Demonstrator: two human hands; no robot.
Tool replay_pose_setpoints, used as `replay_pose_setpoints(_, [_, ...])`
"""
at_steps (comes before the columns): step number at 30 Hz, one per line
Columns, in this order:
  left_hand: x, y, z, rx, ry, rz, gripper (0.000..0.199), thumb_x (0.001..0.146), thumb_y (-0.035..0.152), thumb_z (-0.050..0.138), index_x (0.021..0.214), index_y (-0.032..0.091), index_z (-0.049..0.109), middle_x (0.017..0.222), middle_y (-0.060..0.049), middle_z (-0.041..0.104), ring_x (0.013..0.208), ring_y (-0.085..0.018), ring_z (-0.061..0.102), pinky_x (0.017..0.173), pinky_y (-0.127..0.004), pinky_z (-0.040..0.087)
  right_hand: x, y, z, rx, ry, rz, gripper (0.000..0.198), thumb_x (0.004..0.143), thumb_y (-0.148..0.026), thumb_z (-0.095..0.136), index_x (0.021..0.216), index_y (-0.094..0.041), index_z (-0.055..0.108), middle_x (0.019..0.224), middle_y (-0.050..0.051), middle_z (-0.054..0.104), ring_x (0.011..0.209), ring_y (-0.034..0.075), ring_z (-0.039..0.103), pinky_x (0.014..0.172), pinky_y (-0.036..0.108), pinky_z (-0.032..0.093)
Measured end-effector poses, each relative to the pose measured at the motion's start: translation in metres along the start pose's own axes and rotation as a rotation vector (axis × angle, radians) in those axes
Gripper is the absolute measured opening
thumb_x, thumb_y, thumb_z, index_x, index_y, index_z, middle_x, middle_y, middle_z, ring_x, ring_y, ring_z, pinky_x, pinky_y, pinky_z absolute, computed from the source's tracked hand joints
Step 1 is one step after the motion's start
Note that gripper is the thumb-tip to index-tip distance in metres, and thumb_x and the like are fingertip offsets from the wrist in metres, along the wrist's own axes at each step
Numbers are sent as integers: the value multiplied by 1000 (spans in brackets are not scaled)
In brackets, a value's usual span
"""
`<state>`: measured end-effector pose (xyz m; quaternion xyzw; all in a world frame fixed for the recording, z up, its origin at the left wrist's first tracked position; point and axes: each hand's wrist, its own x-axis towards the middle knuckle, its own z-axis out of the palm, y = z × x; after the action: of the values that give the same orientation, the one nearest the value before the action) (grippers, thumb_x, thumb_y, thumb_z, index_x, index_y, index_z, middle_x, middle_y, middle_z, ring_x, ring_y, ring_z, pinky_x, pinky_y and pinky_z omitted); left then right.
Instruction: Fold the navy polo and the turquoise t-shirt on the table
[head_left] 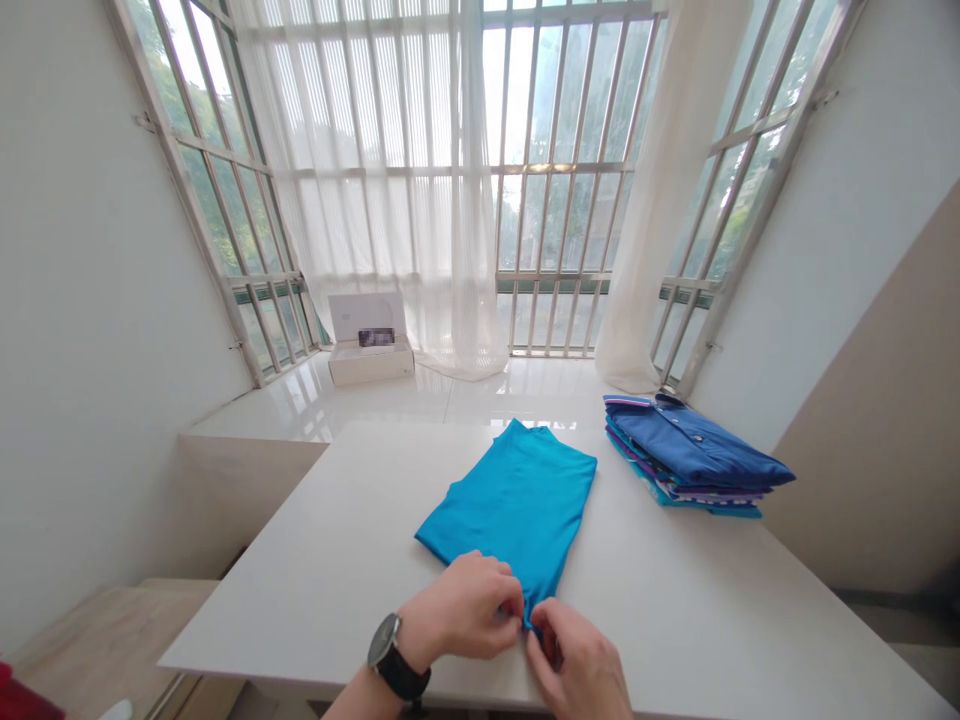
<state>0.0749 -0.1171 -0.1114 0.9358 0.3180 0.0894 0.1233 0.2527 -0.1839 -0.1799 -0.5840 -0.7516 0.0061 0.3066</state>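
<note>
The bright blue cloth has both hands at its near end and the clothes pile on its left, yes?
Not quite: the head view shows the clothes pile right of the cloth; left hand and right hand are at its near end.

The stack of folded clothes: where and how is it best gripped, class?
Probably grip low, under both ends of the bottom layers, coming from the near side. The stack of folded clothes shows soft layers with no visible band, and its blue top garment juts past them at the right, so gripping that alone would probably leave the rest.
</note>
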Motion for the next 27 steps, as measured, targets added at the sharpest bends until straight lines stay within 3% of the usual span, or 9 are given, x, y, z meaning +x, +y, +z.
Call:
replay_pose_setpoints(2, [5, 2, 0, -19, 74, -60, 11, 90, 23, 55, 93, 26, 66, 92, 2, 70, 86, -18, 64, 77, -31, 46, 2, -4, -1, -41, 45, -54, 16, 86, -25, 57, 70, -24, 55, 57, -5, 57, 49, 11, 55, 51, 21, 37])
replay_pose_setpoints(4, [13, 4, 10, -2, 194, -145, 24, 98, 29, 46, 115, 25, 63, 118, -5, 67, 109, -24, 60, 93, -38, 46, 1, -9, -1, -51, 78, -109, 18, 88, -25, 54, 70, -24, 54, 57, -4, 58, 49, 12, 56, 50, 21, 37])
replay_pose_setpoints(7, [24, 6, 36, 64, 254, -260, 49, 101, 46, 40, 143, 22, 47, 149, -14, 46, 137, -35, 41, 109, -55, 35, -6, -11, 0, -30, 71, -173, 16, 88, -22, 53, 72, -23, 57, 60, -2, 62, 52, 12, 59, 52, 21, 39])
replay_pose_setpoints(10, [28, 7, 57, 112, 231, -303, 60, 100, 55, 36, 150, 22, 40, 155, -17, 37, 142, -40, 32, 112, -64, 27, -17, -6, -3, 40, -53, -197, 17, 88, -20, 52, 74, -23, 62, 62, -2, 64, 54, 11, 60, 54, 19, 41])
replay_pose_setpoints(13, [22, 12, 62, 129, 225, -283, 62, 99, 55, 37, 152, 22, 37, 156, -17, 36, 144, -41, 29, 112, -65, 25, -18, 1, -18, 165, -138, -117, 26, 95, -25, 47, 75, -23, 64, 65, -2, 64, 55, 11, 59, 56, 19, 44])
replay_pose_setpoints(16, [5, 15, 52, 112, 176, -225, 62, 99, 54, 39, 153, 25, 34, 158, -16, 32, 144, -40, 29, 113, -64, 26, 0, 7, -42, 258, -87, -11, 31, 99, -34, 44, 79, -23, 65, 72, 1, 66, 63, 14, 61, 64, 23, 48])
replay_pose_setpoints(20, [-31, -1, 18, 34, 52, 8, 62, 98, 57, 42, 154, 33, 29, 160, -8, 29, 145, -34, 31, 116, -57, 27, 33, 28, -65, 195, -63, 19, 30, 99, -41, 45, 95, -25, 70, 99, 7, 72, 94, 20, 66, 85, 32, 51])
replay_pose_setpoints(23, [-56, -23, -14, -14, -6, 95, 52, 100, 53, 43, 149, 38, 38, 159, -2, 34, 144, -29, 33, 118, -51, 27, 47, 55, -60, 13, -121, 26, 34, 94, -46, 51, 114, -26, 70, 130, 10, 65, 124, 27, 56, 104, 43, 44])
replay_pose_setpoints(27, [-73, -35, -27, -7, 7, -19, 40, 104, 42, 36, 141, 36, 50, 153, 1, 44, 143, -25, 36, 118, -49, 28, 40, 81, -29, -175, -254, 91, 55, 91, -54, 51, 138, -27, 57, 149, 9, 50, 140, 31, 40, 114, 53, 34])
